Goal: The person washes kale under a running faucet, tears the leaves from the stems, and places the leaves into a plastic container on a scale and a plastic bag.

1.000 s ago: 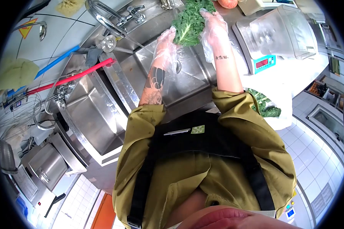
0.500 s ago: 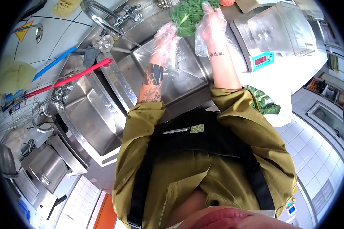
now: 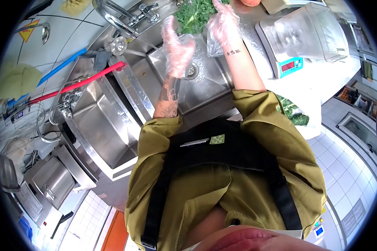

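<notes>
Curly green kale (image 3: 193, 17) is at the far end of the sink basin (image 3: 207, 88). My right hand (image 3: 225, 26), in a loose clear plastic glove, is at the kale's right side with its fingers against the leaves. Its grip is partly hidden, but it appears to hold them. Left of and nearer than the kale is my left hand (image 3: 178, 50), also gloved. Its fingers stretch up, the thumb stands apart, and it holds nothing. Water from the faucet (image 3: 117, 21) runs down left of this hand.
A digital scale (image 3: 287, 69) bears a clear plastic container (image 3: 310, 33) on the right counter. More leafy greens (image 3: 295, 113) lie in a white bag (image 3: 312, 129) by my right elbow. A second basin (image 3: 104, 129) is to the left, with a red-handled tool (image 3: 79, 83) across it.
My left hand has come away from the kale and opened, showing the drain below. The kale and my right hand have shifted slightly left.
</notes>
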Demonstrator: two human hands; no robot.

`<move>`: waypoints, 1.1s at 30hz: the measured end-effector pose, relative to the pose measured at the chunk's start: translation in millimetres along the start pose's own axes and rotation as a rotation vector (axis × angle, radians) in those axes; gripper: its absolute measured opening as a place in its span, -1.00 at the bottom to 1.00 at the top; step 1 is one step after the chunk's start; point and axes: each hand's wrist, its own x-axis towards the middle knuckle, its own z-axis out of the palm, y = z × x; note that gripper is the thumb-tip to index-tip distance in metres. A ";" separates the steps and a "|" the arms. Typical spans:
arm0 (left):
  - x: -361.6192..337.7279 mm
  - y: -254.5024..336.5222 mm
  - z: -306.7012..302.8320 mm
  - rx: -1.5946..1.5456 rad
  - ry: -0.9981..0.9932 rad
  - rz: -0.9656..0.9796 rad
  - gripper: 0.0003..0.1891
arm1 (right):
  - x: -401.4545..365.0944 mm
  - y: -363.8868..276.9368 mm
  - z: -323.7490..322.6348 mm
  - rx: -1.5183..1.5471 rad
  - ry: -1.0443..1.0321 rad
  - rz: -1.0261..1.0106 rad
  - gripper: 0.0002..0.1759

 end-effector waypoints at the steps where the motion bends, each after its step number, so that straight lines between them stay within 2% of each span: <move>1: 2.0 14.1 -1.0 0.161 -0.027 0.069 -0.20 | -2.1 -1.7 0.7 -0.017 -0.023 0.005 -0.85; 3: 1.4 42.9 -0.6 0.482 -0.081 0.206 -0.16 | -9.7 -0.8 23.8 0.004 0.089 -0.042 -0.86; 4: 0.7 44.2 3.2 0.510 -0.102 0.220 -0.18 | -18.0 -2.1 34.7 0.014 0.144 -0.065 -0.86; 7: -2.8 22.4 12.3 0.283 -0.124 0.163 -0.22 | -43.7 -15.7 35.9 -0.053 -0.030 0.177 -0.70; 8: -4.0 18.7 14.9 0.200 -0.140 0.031 -0.34 | -44.7 -24.6 41.9 -0.258 0.080 0.279 -0.73; 11: -7.3 -20.3 8.2 -1.110 -0.342 -0.925 -0.47 | -48.6 -34.2 18.1 -0.207 -0.043 0.156 -0.64; 12: -12.9 2.4 9.8 -1.163 -0.147 -0.921 -0.53 | -46.5 -38.1 10.9 -0.180 -0.080 0.186 -0.61; 15: -13.4 -6.1 -1.9 -1.904 -0.355 -1.226 -0.49 | -45.7 -43.6 -4.0 -0.377 0.055 0.125 -0.63; 16: -11.1 8.7 0.1 -1.756 -0.220 -1.246 -0.45 | -46.7 -44.3 -6.3 -0.367 0.077 0.096 -0.64; 20: 2.0 -8.6 8.1 -1.780 -0.547 -1.137 -0.44 | -56.8 -45.0 -14.4 -0.339 0.174 -0.023 -0.64; 22: 6.9 10.4 15.7 -1.274 -0.392 -1.052 -0.51 | -62.8 -50.5 -14.9 -0.350 0.235 -0.095 -0.60; 23: 7.3 19.1 17.2 -1.023 -0.313 -0.998 -0.54 | -65.6 -53.9 -14.6 -0.351 0.249 -0.051 -0.56; 24: 0.7 16.6 16.1 -0.776 -0.345 -0.932 -0.68 | -69.9 -57.3 -14.4 -0.353 0.265 -0.005 -0.51; 25: -9.3 34.2 10.3 -0.506 -0.304 -0.894 -0.71 | -76.3 -61.4 -9.2 -0.356 0.280 0.041 -0.47; 26: -27.0 10.6 7.1 -0.171 -0.280 -0.304 -0.70 | -81.8 -67.9 -2.8 -0.473 0.324 0.154 -0.34; 28: -43.2 36.4 -27.7 0.225 -0.441 0.034 -0.55 | -90.4 -72.0 28.0 -0.454 0.335 0.338 -0.32; 29: -53.2 39.2 -36.3 0.181 -0.430 0.096 -0.56 | -96.2 -71.0 34.3 -0.442 0.341 0.437 -0.31; 30: -57.4 48.8 -49.9 0.312 -0.464 0.197 -0.53 | -88.7 -61.5 18.2 -0.435 0.136 0.455 -0.31; 31: -56.6 62.3 -64.3 0.447 -0.488 0.301 -0.50 | -85.8 -60.7 20.7 -0.587 0.040 0.474 -0.43; 33: -55.2 91.4 -88.5 0.402 -0.488 0.282 -0.42 | -86.5 -54.8 19.6 -0.708 -0.236 0.191 -0.61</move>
